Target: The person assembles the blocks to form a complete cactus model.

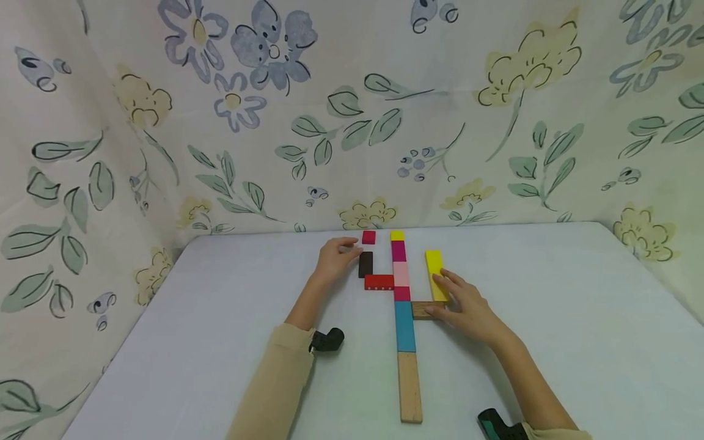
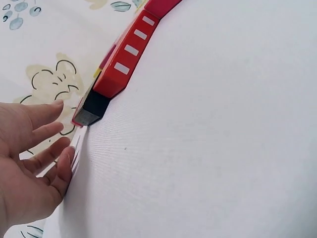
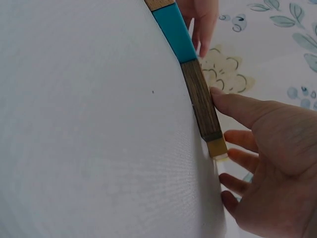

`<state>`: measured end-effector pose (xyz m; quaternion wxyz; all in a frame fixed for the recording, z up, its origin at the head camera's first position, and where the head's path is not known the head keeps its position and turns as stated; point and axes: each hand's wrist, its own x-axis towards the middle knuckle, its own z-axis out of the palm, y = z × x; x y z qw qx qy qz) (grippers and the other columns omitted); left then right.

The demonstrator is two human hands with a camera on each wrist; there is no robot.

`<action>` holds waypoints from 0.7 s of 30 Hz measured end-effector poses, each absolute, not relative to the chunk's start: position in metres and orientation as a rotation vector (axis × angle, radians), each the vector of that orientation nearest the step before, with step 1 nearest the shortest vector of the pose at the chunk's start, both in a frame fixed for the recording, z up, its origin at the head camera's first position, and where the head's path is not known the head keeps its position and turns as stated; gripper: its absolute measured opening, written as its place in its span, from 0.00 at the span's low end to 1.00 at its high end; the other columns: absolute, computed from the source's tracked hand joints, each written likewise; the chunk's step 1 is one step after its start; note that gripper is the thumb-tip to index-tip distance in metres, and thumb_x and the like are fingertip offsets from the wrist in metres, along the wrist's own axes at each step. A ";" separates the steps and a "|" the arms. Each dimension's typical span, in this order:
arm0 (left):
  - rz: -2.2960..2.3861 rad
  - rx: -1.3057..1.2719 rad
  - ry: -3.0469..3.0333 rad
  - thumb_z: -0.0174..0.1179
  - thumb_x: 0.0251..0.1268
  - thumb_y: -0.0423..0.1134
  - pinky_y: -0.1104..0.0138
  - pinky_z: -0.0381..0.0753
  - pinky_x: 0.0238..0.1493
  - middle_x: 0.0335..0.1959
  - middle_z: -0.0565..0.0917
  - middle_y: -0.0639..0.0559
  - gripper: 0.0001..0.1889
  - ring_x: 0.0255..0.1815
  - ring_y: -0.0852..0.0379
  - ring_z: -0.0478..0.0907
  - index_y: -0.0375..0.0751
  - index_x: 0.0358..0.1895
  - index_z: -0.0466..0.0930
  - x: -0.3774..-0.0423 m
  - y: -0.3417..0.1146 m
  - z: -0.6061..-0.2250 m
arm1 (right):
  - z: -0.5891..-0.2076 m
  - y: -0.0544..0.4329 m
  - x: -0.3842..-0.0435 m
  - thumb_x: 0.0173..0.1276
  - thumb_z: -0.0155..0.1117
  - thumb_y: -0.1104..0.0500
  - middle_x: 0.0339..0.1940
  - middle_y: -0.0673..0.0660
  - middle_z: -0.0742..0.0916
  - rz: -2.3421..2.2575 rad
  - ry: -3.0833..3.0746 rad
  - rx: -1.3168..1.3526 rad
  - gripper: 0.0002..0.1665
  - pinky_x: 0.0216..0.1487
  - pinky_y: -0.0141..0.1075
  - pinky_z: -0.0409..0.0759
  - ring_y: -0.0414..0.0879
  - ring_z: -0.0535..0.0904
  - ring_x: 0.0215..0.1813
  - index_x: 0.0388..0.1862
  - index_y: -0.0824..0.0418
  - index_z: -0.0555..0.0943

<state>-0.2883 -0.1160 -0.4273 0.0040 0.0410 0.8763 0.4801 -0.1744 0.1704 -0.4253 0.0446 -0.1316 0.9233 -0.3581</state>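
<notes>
My left hand hovers by the outer side of a black block and below a small crimson block. Its fingers are loosely bent around nothing, as the left wrist view also shows. A red block with white marks runs from the black block to the central column. On the other side, my right hand has its thumb at a brown wooden block. The other fingers, fairly straight, reach alongside a long yellow block standing off the brown block's outer end.
The central column runs from a pale wooden block up through a blue block and a pink block to a small yellow block. Beneath lies a white tabletop, with a floral curtain behind.
</notes>
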 end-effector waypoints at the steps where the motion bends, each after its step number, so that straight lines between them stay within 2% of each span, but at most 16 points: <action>1: 1.509 0.119 2.757 0.62 0.78 0.38 0.52 0.80 0.67 0.63 0.82 0.36 0.20 0.65 0.41 0.77 0.33 0.66 0.82 -0.291 -0.116 -0.427 | -0.425 0.171 -0.174 0.71 0.72 0.49 0.82 0.73 0.65 -1.095 2.820 -0.401 0.45 0.64 0.76 0.72 0.76 0.58 0.79 0.79 0.68 0.68; 7: 1.525 0.070 2.803 0.62 0.78 0.37 0.56 0.84 0.58 0.58 0.84 0.37 0.18 0.59 0.43 0.78 0.33 0.64 0.83 -0.309 -0.112 -0.425 | -0.425 0.171 -0.174 0.71 0.72 0.49 0.81 0.73 0.66 -1.100 2.820 -0.402 0.45 0.64 0.74 0.74 0.75 0.58 0.79 0.79 0.68 0.69; 16: 1.423 0.088 2.851 0.62 0.78 0.37 0.54 0.80 0.62 0.58 0.82 0.35 0.17 0.62 0.41 0.77 0.31 0.61 0.85 -0.328 -0.106 -0.425 | -0.426 0.171 -0.174 0.71 0.72 0.51 0.81 0.73 0.66 -1.100 2.828 -0.414 0.44 0.65 0.75 0.72 0.75 0.59 0.79 0.78 0.69 0.69; 21: 1.408 0.034 2.820 0.64 0.77 0.41 0.53 0.79 0.61 0.57 0.85 0.37 0.17 0.61 0.42 0.79 0.33 0.59 0.87 -0.333 -0.102 -0.424 | -0.425 0.172 -0.174 0.70 0.72 0.50 0.81 0.73 0.66 -1.091 2.830 -0.417 0.44 0.64 0.75 0.72 0.76 0.59 0.79 0.78 0.68 0.69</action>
